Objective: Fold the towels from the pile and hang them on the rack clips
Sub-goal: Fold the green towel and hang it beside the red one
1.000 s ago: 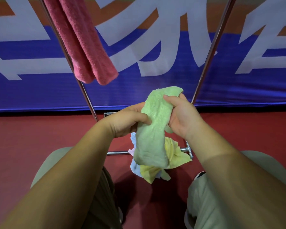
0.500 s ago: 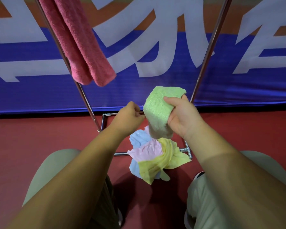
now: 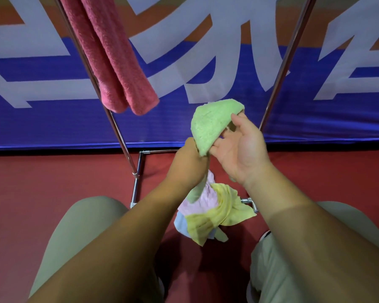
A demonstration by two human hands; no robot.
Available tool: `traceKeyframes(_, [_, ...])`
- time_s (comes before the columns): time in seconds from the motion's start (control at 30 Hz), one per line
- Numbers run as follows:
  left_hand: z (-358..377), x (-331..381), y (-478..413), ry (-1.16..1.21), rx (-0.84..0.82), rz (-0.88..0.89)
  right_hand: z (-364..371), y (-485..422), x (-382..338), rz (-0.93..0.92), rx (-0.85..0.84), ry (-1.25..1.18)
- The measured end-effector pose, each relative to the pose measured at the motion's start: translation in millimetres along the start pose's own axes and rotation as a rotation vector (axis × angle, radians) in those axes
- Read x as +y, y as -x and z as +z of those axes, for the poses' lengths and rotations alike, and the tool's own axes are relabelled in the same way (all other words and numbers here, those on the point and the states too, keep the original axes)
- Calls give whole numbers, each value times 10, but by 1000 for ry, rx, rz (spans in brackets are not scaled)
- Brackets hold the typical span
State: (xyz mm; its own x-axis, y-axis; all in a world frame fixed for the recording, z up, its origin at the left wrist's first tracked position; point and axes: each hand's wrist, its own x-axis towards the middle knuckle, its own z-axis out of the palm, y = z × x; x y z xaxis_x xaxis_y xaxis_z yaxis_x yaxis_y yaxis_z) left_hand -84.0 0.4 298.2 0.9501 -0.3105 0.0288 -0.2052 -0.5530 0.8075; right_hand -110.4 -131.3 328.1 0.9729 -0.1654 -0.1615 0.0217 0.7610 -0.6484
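One red towel (image 3: 109,62) is hung on the rack (image 3: 118,132). The green towel (image 3: 210,125) is held before it, not yet folded — gripped low by the left hand (image 3: 188,165), propped on the loosely spread fingers (image 3: 219,147) of the right hand (image 3: 243,154). A pile (image 3: 214,213) is left on the floor (image 3: 53,176).

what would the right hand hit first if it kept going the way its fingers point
The green towel: the right hand points up and left, and its fingers touch the cloth's folded upper part. Behind that is only the blue banner; how far back is unclear.
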Motion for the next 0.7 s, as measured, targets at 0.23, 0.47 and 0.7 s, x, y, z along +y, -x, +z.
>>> traceKeyframes(0.23, [-231, 59, -28, 106, 294, -31, -138, -14, -47, -21, 134, 100])
traceKeyframes(0.47, [-561, 341, 107, -163, 263, 135, -208, 53, 174, 88, 334, 492])
traceKeyframes(0.7, [-897, 735, 376, -305, 228, 221, -49, 269, 21, -138, 336, 1300])
